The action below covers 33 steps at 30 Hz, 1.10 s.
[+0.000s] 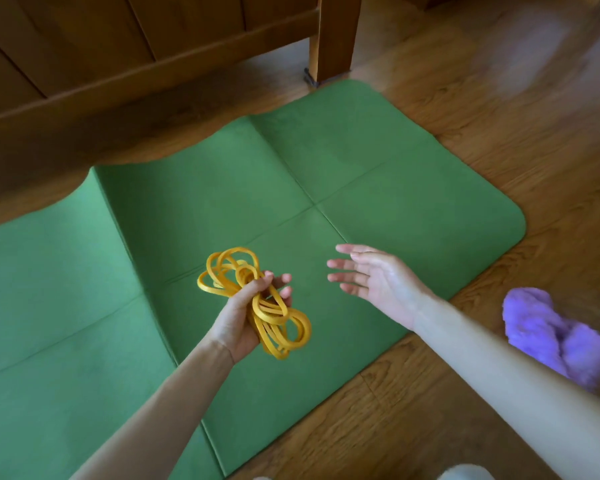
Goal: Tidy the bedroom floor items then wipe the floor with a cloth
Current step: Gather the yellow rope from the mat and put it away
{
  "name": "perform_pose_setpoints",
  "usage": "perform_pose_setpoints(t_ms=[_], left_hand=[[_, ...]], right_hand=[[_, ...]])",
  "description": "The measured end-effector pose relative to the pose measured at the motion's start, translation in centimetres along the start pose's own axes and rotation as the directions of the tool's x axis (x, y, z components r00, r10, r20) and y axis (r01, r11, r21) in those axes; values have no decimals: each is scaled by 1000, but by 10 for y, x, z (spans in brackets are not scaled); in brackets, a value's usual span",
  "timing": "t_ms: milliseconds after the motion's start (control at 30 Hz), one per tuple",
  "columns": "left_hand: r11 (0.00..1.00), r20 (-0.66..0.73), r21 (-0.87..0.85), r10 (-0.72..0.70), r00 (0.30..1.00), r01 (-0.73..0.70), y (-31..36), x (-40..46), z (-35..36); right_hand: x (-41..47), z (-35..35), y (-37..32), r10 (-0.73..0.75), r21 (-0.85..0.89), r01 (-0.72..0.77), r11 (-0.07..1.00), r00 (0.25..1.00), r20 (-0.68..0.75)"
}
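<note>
The left hand (pixel 246 317) is curling its fingers tight, palm turned up, forearm reaching forward. The right hand (pixel 378 282) is hovering beside it, fingers straight and spread.

Floor (pixel 465 410): wood planks, visible grain, slight sheen. Mat (pixel 222 202): green, matt, fine-textured foam/rubber look, creased w/ fold lines. Bands (pixel 257 306): yellow, smooth rubbery look, semi-matt. Cloth (pixel 551 337): purple, fluffy, fuzzy pile. Bed frame (pixel 153 64): brown wood, smooth, satin finish.
</note>
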<state>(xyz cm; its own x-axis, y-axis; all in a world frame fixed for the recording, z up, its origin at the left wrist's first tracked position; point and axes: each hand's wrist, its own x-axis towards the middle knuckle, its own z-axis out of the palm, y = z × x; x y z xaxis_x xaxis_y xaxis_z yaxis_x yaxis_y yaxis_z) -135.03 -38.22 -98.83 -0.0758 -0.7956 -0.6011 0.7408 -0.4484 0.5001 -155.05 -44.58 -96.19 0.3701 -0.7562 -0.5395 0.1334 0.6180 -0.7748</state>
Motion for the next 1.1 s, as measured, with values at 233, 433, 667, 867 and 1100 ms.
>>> perform_pose_setpoints(t_ms=[233,433,667,867,1100], left_hand=[[1000,-133,10,-27,991,29,54,-40,37],[998,-205,9,-52,977,55,117,-121,107],[993,-309,-49,90,947,-111,226,-242,195],[982,-354,-1,174,919,-186,324,-388,265],[965,-318,-17,244,916,-262,391,-555,316]], right_hand=[[-35,31,-51,89,113,-81,990,994,-69],[-96,75,-136,134,128,-124,984,988,-78],[-186,131,-275,175,258,-150,954,981,-79],[-286,213,-405,137,197,-135,971,991,3],[-400,332,-507,100,113,-116,987,985,139]])
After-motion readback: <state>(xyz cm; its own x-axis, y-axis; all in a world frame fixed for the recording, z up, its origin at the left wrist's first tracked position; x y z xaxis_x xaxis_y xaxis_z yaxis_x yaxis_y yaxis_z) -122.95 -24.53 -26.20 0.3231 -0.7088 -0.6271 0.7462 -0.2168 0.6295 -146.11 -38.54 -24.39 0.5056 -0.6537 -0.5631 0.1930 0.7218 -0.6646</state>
